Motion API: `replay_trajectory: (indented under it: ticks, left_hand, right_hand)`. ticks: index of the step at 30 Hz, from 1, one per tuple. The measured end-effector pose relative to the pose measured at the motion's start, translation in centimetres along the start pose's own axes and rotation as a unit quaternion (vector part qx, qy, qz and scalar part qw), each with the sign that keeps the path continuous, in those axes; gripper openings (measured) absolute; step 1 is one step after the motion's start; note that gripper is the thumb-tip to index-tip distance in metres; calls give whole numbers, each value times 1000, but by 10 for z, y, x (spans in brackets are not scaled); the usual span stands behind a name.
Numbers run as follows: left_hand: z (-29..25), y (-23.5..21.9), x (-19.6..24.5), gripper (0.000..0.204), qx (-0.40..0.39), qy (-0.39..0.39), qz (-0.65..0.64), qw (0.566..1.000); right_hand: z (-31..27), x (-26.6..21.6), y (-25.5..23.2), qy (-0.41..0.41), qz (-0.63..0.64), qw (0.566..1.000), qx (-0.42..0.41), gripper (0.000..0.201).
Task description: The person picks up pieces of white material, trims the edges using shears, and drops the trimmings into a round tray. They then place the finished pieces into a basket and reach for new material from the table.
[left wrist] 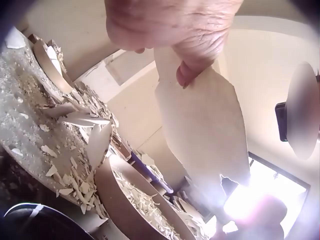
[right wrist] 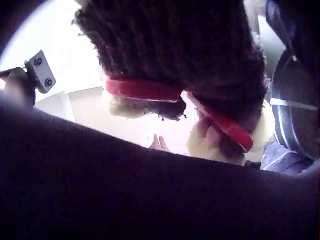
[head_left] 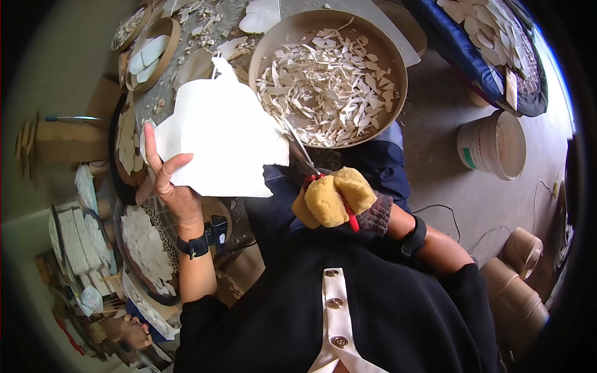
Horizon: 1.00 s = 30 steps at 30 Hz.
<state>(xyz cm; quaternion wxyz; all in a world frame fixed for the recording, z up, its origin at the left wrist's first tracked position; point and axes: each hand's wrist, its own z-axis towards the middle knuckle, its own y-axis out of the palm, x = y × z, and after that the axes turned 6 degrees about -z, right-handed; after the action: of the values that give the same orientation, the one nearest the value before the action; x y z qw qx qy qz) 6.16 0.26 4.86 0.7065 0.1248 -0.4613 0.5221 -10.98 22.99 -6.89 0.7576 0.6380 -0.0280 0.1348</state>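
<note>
A large white sheet [head_left: 217, 137] with ragged edges is held up by the left hand [head_left: 174, 180], its thumb on the near face. In the left wrist view the same sheet [left wrist: 200, 125] hangs from the left hand [left wrist: 175, 25]. The right hand [head_left: 339, 199], in a dark knit glove with yellow fluffy padding, grips red-handled scissors [head_left: 300, 144]; their blades point up and left beside the sheet's right edge. The right wrist view shows the red handles [right wrist: 145, 90] spread apart against the gloved right hand [right wrist: 220, 110].
A round tray [head_left: 403, 102] of white scraps sits beyond the hands, above the lap. Scraps litter the work surface [head_left: 186, 46]. A white bucket [head_left: 482, 146] stands on the floor at right. Trays of pale pieces [head_left: 149, 248] lie at left, and a blue-edged pile [head_left: 491, 31] at upper right.
</note>
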Motion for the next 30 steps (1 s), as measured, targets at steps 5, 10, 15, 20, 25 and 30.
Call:
replay_trajectory:
  ticks: [5,10,15,20,25,30]
  left_hand:
    - [1,14,-3,14,-14,8,6,1000]
    - [6,27,-3,13,-18,-2,-25,1000]
    - [15,32,-5,13,-39,2,-27,999]
    - [23,33,4,15,-36,-13,-39,999]
    - [21,33,3,14,0,53,64,997]
    - [6,25,4,25,29,-126,-62,990]
  right_hand:
    - [5,-1,7,-27,26,999,-4,27]
    - [-2,-13,10,-7,63,998,20,26]
    - [-7,-19,6,-75,-157,985,5,27]
    - [-14,-22,29,-67,-284,954,64,27]
    - [-11,-19,27,-104,-361,925,62,28]
    - [-2,-29,23,-195,-656,719,122,22]
